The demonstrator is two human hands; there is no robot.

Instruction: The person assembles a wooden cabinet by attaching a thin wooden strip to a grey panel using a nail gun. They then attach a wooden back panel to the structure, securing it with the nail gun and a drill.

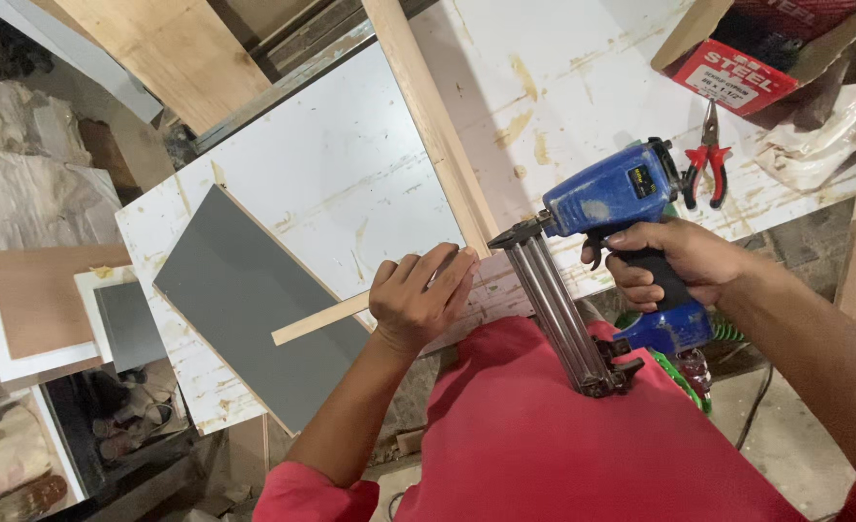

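My right hand point(674, 261) grips the black handle of a blue nail gun point(611, 198), whose nose points left at the joint of two wooden strips. My left hand point(418, 295) presses flat on a thin light wooden strip point(317, 321) where it meets the end of a long wooden strip point(428, 106) running up the white workbench point(341, 164). The gun's long metal magazine point(563, 319) slants down over my red shirt. A grey rectangular panel point(244, 300) lies on the bench under the thin strip's left end.
Red-handled pliers point(706, 159) lie on the bench at the right, next to a red cardboard box point(737, 72). Small brown and grey sample boards point(51, 300) rest to the left. A large plywood sheet point(167, 53) leans at the top.
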